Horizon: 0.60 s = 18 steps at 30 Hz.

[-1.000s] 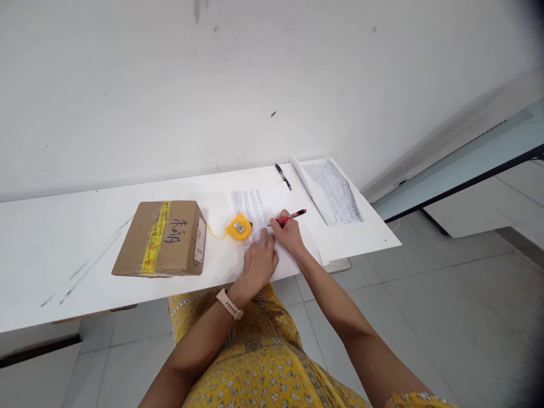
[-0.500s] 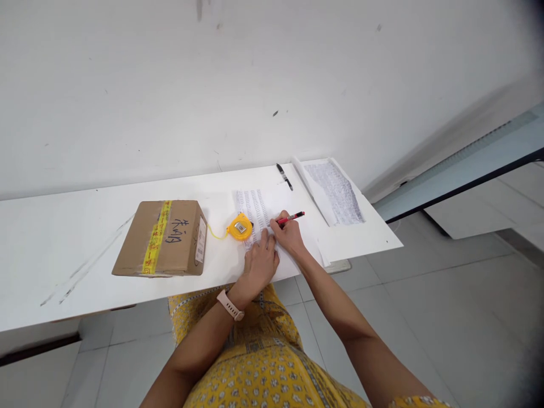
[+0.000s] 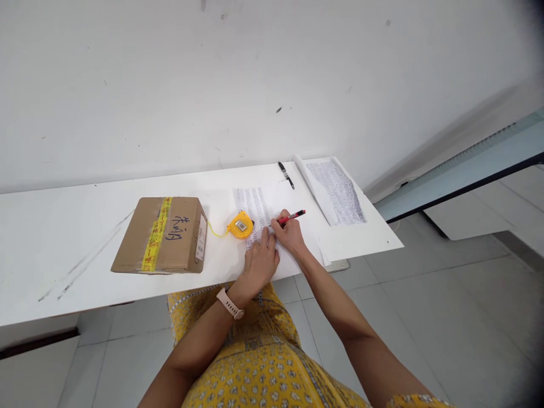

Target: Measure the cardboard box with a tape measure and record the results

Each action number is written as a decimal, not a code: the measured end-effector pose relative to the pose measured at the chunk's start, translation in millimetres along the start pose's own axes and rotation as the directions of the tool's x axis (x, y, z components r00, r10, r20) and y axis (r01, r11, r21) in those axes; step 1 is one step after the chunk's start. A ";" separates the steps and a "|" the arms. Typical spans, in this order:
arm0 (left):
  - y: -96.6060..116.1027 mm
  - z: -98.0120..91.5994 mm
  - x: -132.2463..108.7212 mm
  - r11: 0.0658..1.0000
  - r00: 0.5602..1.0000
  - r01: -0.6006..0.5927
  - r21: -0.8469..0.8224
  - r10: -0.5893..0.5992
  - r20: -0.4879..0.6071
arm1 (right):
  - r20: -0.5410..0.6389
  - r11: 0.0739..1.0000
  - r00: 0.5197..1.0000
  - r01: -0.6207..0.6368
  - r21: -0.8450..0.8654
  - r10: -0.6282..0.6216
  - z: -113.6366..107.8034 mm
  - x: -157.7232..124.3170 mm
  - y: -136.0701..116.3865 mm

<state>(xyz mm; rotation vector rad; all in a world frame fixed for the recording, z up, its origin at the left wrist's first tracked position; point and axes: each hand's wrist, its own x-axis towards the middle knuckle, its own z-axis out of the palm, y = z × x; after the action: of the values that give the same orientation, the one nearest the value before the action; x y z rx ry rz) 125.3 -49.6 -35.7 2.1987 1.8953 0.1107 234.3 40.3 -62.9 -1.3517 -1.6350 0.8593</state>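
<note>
A red pen (image 3: pixel 292 217) is gripped in my right hand (image 3: pixel 289 233), its tip down at a sheet of paper (image 3: pixel 280 198) with columns of handwriting. My left hand (image 3: pixel 261 259) lies flat on the same sheet, fingers stretched out and close to the pen tip. Just beyond the left hand, a yellow tape measure (image 3: pixel 241 225) rests partly on the sheet. Its yellow strip runs left toward a brown cardboard box (image 3: pixel 159 238), which has yellow tape and black handwriting on top.
The white table (image 3: pixel 80 226) stands against a white wall (image 3: pixel 170 85). A black pen (image 3: pixel 286 175) lies behind the sheet. More densely written papers (image 3: pixel 335 190) lie at the right end, near the table's corner. Grey floor tiles (image 3: pixel 408 294) show below the front edge.
The view has shifted slightly. Both hands stay in almost the same place on the sheet, the right one still holding the red pen.
</note>
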 end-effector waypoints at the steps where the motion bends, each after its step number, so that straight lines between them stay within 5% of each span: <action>1: -0.2 0.3 0.1 1.000 1.000 -0.001 -0.003 0.001 -0.001 | -0.001 1.000 1.000 0.001 -0.002 -0.001 0.1 0.1 0.7; 18: 0.5 -1.3 -0.9 1.000 1.000 0.003 0.005 -0.003 0.002 | -0.015 1.000 1.000 -0.003 0.011 0.003 -0.1 0.8 -0.3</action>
<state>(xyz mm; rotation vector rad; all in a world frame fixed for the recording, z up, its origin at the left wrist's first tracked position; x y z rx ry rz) 125.4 -50.3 -34.2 2.1979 1.9003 0.1031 234.3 41.0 -62.4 -1.3503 -1.6144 0.8565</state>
